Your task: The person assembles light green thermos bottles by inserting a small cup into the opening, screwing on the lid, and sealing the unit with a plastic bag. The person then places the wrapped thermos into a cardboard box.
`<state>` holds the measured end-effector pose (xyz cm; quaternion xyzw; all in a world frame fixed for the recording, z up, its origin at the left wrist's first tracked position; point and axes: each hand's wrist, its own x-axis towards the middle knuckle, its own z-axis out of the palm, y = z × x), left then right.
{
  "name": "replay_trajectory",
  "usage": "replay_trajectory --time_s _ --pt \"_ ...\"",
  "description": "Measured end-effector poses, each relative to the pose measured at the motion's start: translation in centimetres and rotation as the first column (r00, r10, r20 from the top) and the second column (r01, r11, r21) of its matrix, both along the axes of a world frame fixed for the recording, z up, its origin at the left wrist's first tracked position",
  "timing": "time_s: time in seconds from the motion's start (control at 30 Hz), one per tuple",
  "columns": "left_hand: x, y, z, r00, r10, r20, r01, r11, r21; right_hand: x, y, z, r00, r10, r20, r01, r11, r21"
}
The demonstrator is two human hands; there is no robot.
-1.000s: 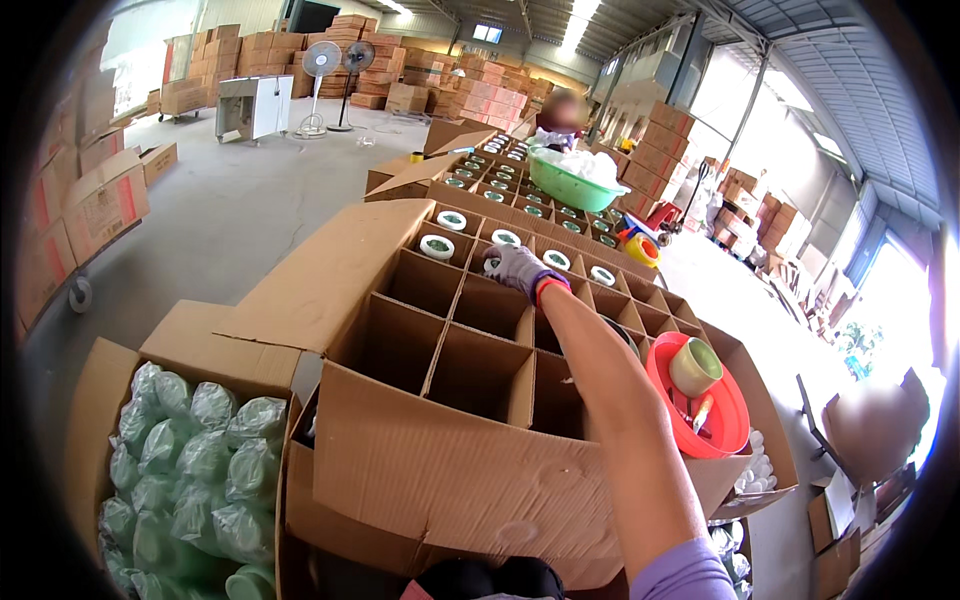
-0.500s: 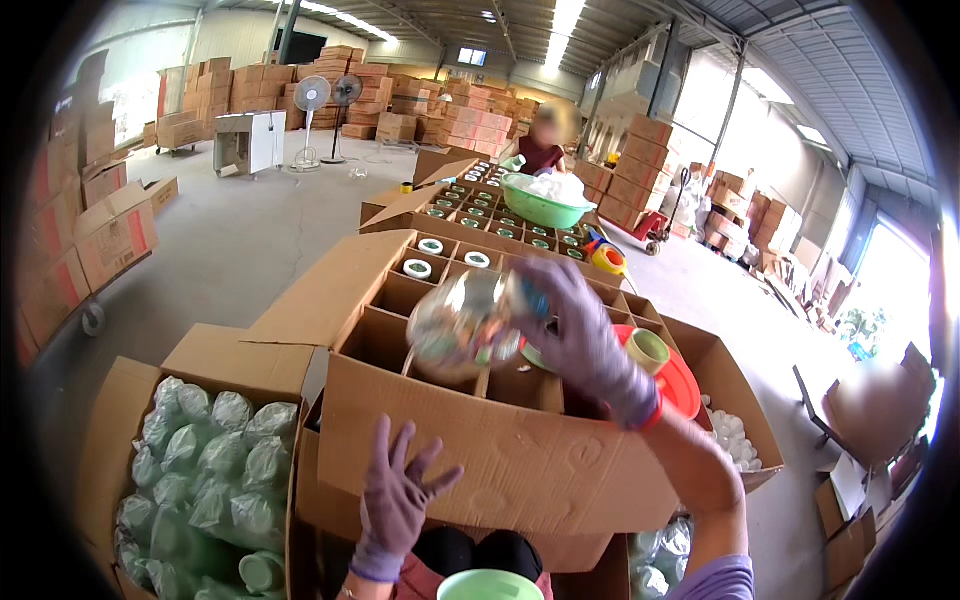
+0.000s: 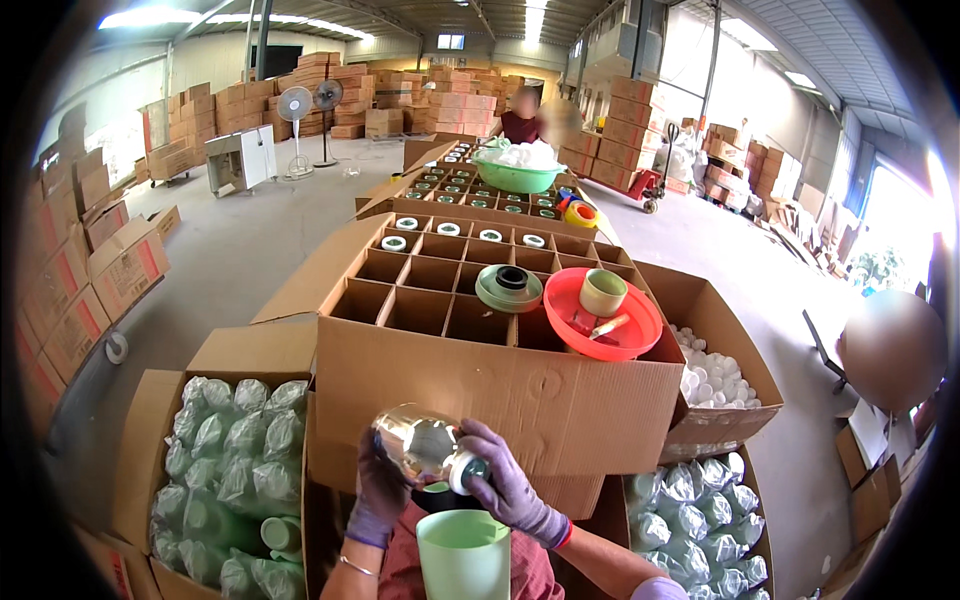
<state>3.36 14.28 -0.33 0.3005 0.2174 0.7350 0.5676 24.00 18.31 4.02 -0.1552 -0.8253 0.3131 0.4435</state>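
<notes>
Left hand (image 3: pixel 378 492) mostly behind the shiny wrapped bottle (image 3: pixel 418 447).

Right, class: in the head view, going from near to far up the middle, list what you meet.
Pale green cup → wrapped bottle held in both hands → divided carton → green lid → green basin → stacked boxes.

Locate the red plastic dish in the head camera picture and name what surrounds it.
The red plastic dish sits right of centre on the divided cardboard box, beside a green lid, with a pale green cup standing in it.

Wrapped jar (image 3: pixel 418 445) now low before the chest, between both hands, off the divided carton (image 3: pixel 440 290).
</notes>
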Motion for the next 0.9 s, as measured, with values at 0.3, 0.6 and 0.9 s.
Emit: replay_trajectory --time_s 0.3,0.6,0.9 --pt "-1.0 -1.6 3.3 0.818 -0.212 -0.535 0.105 0.969 -0.222 7.7 -3.6 -6.0 0.992 -0.125 0.036 0.127 0.881 -0.456" --pt "-6.3 -12.9 0.9 0.587 -0.439 -0.680 0.287 0.898 -0.332 11.4 -18.3 -10.7 0.917 -0.122 0.381 0.161 0.984 -0.072" --pt "-6.8 -22.1 -5.4 0.963 -0.247 -0.105 0.139 0.793 -0.593 2.8 -15.9 -5.4 0.990 0.141 -0.007 -0.131 0.896 -0.425"
